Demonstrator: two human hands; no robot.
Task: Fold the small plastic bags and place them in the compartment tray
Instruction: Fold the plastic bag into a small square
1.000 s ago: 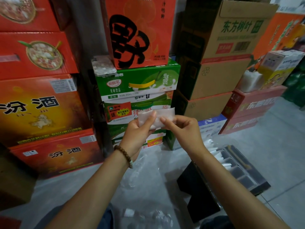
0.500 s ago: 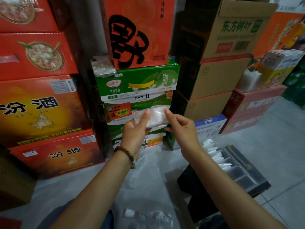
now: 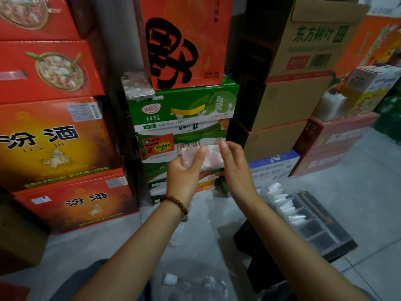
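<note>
A small clear plastic bag (image 3: 211, 156) is held up in front of the stacked boxes, partly folded. My left hand (image 3: 184, 170) grips its left half with the thumb laid over the front. My right hand (image 3: 235, 168) holds its right edge, fingers behind and thumb tip at the top corner. The dark compartment tray (image 3: 321, 231) sits low at the right on a black stand, its far compartments filled with several folded white bags (image 3: 286, 208), its near ones bare.
Stacks of red, green and brown cartons (image 3: 186, 109) form a wall close behind my hands. Loose clear plastic bags (image 3: 195, 281) lie on the grey floor near my lap. A brown box (image 3: 19, 235) stands at the lower left.
The bag has been folded narrower between my hands, and my hands have drawn closer together. My left thumb now lies across the front of the bag.
</note>
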